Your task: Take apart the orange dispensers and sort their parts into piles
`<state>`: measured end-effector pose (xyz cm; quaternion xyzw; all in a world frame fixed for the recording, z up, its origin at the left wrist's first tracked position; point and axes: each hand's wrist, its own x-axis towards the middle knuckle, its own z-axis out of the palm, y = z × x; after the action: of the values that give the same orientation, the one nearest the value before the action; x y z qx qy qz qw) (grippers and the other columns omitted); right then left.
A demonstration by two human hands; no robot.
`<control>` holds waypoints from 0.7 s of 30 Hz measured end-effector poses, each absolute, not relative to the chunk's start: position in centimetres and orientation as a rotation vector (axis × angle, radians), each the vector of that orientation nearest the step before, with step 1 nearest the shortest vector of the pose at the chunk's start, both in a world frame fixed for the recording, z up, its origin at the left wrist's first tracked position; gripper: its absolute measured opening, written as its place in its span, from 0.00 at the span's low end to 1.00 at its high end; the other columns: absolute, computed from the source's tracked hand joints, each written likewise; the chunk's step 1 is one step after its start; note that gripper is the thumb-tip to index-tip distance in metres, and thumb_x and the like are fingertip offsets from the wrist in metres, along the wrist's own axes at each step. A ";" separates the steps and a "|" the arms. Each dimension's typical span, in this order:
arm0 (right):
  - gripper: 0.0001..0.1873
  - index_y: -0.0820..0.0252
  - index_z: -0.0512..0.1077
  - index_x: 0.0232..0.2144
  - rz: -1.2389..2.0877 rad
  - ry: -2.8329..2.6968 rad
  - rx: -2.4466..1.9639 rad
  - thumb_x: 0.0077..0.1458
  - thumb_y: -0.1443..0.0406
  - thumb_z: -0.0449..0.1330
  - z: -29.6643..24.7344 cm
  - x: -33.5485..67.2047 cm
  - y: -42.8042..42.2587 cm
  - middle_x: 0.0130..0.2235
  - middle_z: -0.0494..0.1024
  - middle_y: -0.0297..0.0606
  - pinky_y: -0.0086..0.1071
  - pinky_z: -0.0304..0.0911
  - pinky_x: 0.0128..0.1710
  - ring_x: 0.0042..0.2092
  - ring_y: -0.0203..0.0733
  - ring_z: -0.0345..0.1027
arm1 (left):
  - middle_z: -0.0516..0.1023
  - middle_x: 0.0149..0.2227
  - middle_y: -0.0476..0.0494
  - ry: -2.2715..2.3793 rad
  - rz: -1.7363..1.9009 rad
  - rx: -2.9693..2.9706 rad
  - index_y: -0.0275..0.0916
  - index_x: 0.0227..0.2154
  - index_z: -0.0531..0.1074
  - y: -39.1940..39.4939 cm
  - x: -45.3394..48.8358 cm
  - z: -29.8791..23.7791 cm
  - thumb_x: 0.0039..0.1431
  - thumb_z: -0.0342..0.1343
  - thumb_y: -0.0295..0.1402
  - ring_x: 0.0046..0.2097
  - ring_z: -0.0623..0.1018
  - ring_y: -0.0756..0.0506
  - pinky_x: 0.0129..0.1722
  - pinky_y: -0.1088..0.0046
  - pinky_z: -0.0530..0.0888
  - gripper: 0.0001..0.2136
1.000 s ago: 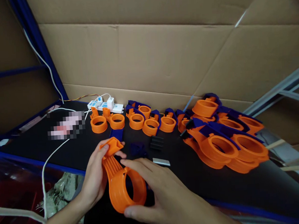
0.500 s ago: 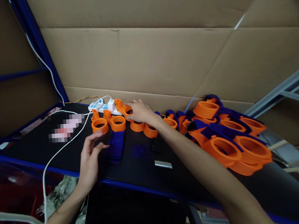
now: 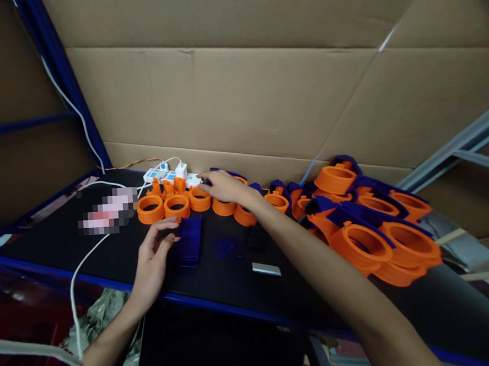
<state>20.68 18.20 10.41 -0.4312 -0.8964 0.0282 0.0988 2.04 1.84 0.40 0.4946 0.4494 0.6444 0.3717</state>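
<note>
The right hand [image 3: 223, 185] is reached far forward, palm down; the left hand [image 3: 153, 259] is held nearer, fingers loosely open.

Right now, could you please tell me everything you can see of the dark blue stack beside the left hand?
The dark blue stack is a small pile of flat, roughly rectangular pieces, matte and plastic by the look. It lies flat on the black table, its long side running away from the camera, just in front of the row of orange rings. The open left hand reaches its left edge; whether it touches is unclear. The number of pieces is too dark to tell.
</note>
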 end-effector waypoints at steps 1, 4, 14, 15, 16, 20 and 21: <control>0.24 0.59 0.69 0.59 0.083 -2.651 -1.307 0.64 0.56 0.57 10.5 21.3 18.4 0.56 0.76 0.47 0.35 0.62 0.54 0.55 0.48 0.70 | 0.77 0.50 0.42 1.152 1.645 1.273 0.41 0.41 0.76 1.9 2.0 0.3 0.60 0.58 0.37 0.52 0.76 0.39 0.49 0.62 0.76 0.09; 0.23 0.58 0.74 0.54 0.092 -2.685 -1.401 0.59 0.55 0.62 10.5 23.0 18.6 0.52 0.78 0.46 0.36 0.63 0.51 0.52 0.49 0.72 | 0.78 0.49 0.42 1.142 1.637 1.281 0.41 0.40 0.77 1.9 2.1 0.3 0.60 0.58 0.37 0.49 0.77 0.40 0.48 0.62 0.76 0.09; 0.36 0.57 0.72 0.53 -0.031 -2.796 -1.457 0.40 0.64 0.74 8.3 24.5 17.9 0.55 0.73 0.49 0.46 0.54 0.59 0.60 0.59 0.59 | 0.78 0.49 0.41 1.127 1.604 1.278 0.41 0.39 0.78 1.9 2.2 0.3 0.61 0.58 0.37 0.52 0.76 0.38 0.48 0.62 0.76 0.08; 0.35 0.57 0.72 0.53 -0.050 -2.794 -1.444 0.41 0.64 0.74 8.3 24.5 17.9 0.54 0.73 0.48 0.47 0.54 0.58 0.59 0.59 0.59 | 0.78 0.49 0.41 1.127 1.607 1.273 0.41 0.39 0.78 1.9 2.2 0.3 0.61 0.58 0.38 0.53 0.76 0.37 0.48 0.62 0.76 0.08; 0.34 0.56 0.72 0.52 -0.068 -2.792 -1.427 0.41 0.63 0.73 8.3 24.6 18.0 0.53 0.73 0.48 0.47 0.55 0.57 0.58 0.58 0.60 | 0.78 0.49 0.41 1.126 1.611 1.269 0.41 0.38 0.78 1.9 2.2 0.3 0.61 0.58 0.38 0.53 0.76 0.37 0.48 0.62 0.76 0.08; 0.31 0.56 0.71 0.51 -0.163 -2.764 -1.331 0.44 0.63 0.71 8.7 25.1 18.0 0.54 0.71 0.45 0.45 0.57 0.55 0.56 0.55 0.60 | 0.79 0.49 0.41 1.095 1.620 1.270 0.41 0.38 0.79 1.9 2.3 0.3 0.61 0.58 0.38 0.54 0.76 0.37 0.48 0.63 0.75 0.08; 0.30 0.56 0.71 0.52 -0.194 -2.749 -1.305 0.44 0.63 0.70 8.9 25.2 17.9 0.54 0.71 0.45 0.45 0.57 0.55 0.56 0.55 0.59 | 0.79 0.50 0.40 1.088 1.620 1.271 0.41 0.38 0.79 1.8 2.3 0.3 0.61 0.58 0.37 0.54 0.76 0.37 0.47 0.63 0.75 0.08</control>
<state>25.18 17.94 8.87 -0.4276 -0.9005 -0.0637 0.0461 2.30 1.82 0.33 0.5013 0.4292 0.6391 0.3950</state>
